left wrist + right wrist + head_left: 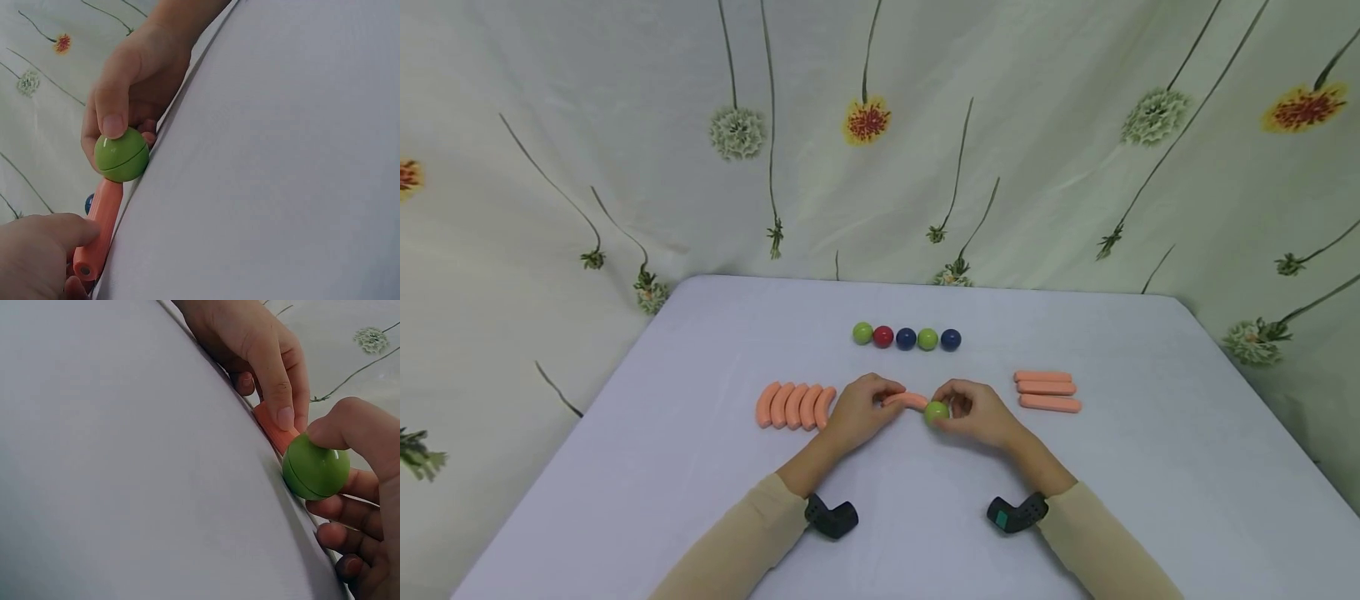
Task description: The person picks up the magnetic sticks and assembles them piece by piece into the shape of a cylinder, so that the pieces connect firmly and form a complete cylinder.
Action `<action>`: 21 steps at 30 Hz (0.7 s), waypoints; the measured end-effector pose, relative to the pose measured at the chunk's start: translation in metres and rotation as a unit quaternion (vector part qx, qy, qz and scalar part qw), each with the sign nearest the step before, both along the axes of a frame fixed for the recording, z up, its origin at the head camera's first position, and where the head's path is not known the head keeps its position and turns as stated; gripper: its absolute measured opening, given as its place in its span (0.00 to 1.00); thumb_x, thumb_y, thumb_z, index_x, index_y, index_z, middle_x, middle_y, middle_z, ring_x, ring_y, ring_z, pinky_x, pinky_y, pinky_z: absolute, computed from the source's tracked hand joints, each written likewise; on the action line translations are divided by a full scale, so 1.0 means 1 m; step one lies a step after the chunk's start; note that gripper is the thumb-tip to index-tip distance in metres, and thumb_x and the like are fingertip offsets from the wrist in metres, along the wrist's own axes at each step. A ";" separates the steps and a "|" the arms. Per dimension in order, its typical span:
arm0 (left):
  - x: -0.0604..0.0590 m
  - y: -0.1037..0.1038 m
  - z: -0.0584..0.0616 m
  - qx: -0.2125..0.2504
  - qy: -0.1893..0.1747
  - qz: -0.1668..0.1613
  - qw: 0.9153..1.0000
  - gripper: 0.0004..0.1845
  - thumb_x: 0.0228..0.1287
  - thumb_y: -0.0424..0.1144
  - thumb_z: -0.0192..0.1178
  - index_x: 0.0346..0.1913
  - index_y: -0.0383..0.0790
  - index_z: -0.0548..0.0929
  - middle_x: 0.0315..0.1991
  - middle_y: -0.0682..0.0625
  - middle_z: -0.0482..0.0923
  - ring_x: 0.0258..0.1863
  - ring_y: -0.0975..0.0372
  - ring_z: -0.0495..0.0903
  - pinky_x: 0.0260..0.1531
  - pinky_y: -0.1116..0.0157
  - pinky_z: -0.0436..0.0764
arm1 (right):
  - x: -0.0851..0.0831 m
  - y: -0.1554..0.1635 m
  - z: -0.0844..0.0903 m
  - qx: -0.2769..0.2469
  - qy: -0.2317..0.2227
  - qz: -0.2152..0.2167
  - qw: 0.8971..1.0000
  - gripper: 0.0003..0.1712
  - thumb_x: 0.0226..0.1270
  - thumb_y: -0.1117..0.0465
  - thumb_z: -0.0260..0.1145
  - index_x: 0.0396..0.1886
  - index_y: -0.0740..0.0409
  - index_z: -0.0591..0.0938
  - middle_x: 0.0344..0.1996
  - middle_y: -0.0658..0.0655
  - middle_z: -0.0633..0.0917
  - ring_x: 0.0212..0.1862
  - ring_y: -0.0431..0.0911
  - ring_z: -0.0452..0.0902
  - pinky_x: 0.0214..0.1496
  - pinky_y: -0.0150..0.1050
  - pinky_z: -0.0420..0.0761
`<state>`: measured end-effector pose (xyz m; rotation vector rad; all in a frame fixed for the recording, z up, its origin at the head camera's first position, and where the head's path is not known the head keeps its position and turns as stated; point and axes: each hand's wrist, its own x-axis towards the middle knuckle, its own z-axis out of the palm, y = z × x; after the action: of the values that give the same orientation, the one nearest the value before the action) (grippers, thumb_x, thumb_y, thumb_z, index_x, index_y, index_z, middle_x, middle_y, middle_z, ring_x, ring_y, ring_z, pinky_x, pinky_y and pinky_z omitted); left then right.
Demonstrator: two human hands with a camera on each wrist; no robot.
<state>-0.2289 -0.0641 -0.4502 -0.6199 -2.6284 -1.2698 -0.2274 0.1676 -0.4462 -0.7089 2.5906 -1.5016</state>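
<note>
My left hand (859,410) pinches a curved orange toy rod (914,400) between thumb and fingers, at mid-table. In the left wrist view the near end of that rod (100,228) shows a small grey disc. A glossy green ball (936,412) is pinched by my right hand (983,414), thumb on top and fingertips beneath. The ball (316,466), with a seam line around it, meets the rod's right end; both wrist views show them touching. Whether they are joined, I cannot tell.
Several curved orange rods (793,406) lie side by side on the left. Three straight orange rods (1047,387) lie on the right. Behind the hands is a row of green, red (883,337) and dark blue balls (906,338). A white cloth (1120,500) covers the table.
</note>
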 end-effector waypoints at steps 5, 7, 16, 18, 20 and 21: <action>0.001 0.001 0.001 0.007 -0.004 0.010 1.000 0.12 0.61 0.36 0.66 0.47 0.38 0.85 0.37 0.52 0.79 0.38 0.62 0.77 0.41 0.62 0.77 | 0.008 -0.002 0.014 0.003 0.000 0.004 1.000 0.14 0.55 0.67 0.74 0.41 0.66 0.83 0.28 0.57 0.79 0.28 0.44 0.69 0.31 0.32 0.69; 0.002 0.001 0.002 0.005 -0.004 0.013 1.000 0.13 0.62 0.37 0.65 0.48 0.37 0.85 0.38 0.51 0.79 0.39 0.61 0.77 0.42 0.62 0.77 | 0.015 -0.004 0.025 -0.002 -0.003 0.001 1.000 0.14 0.55 0.69 0.73 0.41 0.68 0.82 0.27 0.60 0.79 0.29 0.45 0.69 0.31 0.33 0.69; 0.005 -0.005 0.018 -0.047 -0.002 0.057 0.997 0.11 0.65 0.38 0.60 0.47 0.39 0.84 0.41 0.49 0.79 0.42 0.60 0.78 0.41 0.62 0.77 | 0.024 -0.004 0.037 -0.017 0.013 -0.037 0.999 0.13 0.53 0.69 0.74 0.38 0.69 0.82 0.27 0.60 0.78 0.28 0.43 0.69 0.30 0.32 0.70; 0.006 -0.010 0.023 -0.055 -0.002 0.068 0.996 0.09 0.64 0.37 0.59 0.44 0.39 0.85 0.39 0.50 0.79 0.40 0.60 0.77 0.41 0.61 0.77 | 0.024 -0.004 0.038 -0.014 0.014 -0.050 0.999 0.13 0.53 0.69 0.75 0.37 0.68 0.82 0.27 0.59 0.79 0.28 0.43 0.68 0.30 0.31 0.69; 0.009 -0.017 0.029 -0.062 -0.004 0.076 0.995 0.08 0.64 0.35 0.59 0.43 0.39 0.85 0.38 0.50 0.78 0.39 0.59 0.76 0.41 0.61 0.77 | 0.025 -0.003 0.038 -0.013 0.016 -0.059 0.998 0.13 0.53 0.68 0.75 0.37 0.68 0.82 0.27 0.59 0.79 0.27 0.42 0.68 0.30 0.31 0.69; 0.010 -0.022 0.032 -0.068 -0.006 0.082 0.994 0.08 0.63 0.35 0.59 0.42 0.38 0.85 0.37 0.50 0.78 0.39 0.59 0.76 0.41 0.61 0.77 | 0.026 -0.004 0.039 -0.012 0.016 -0.063 0.998 0.13 0.53 0.68 0.75 0.36 0.68 0.82 0.27 0.58 0.79 0.27 0.42 0.68 0.30 0.31 0.69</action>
<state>-0.2192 -0.0859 -0.4181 -0.4067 -2.7272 -1.0592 -0.2017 0.1640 -0.4077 -0.5856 2.6926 -1.5703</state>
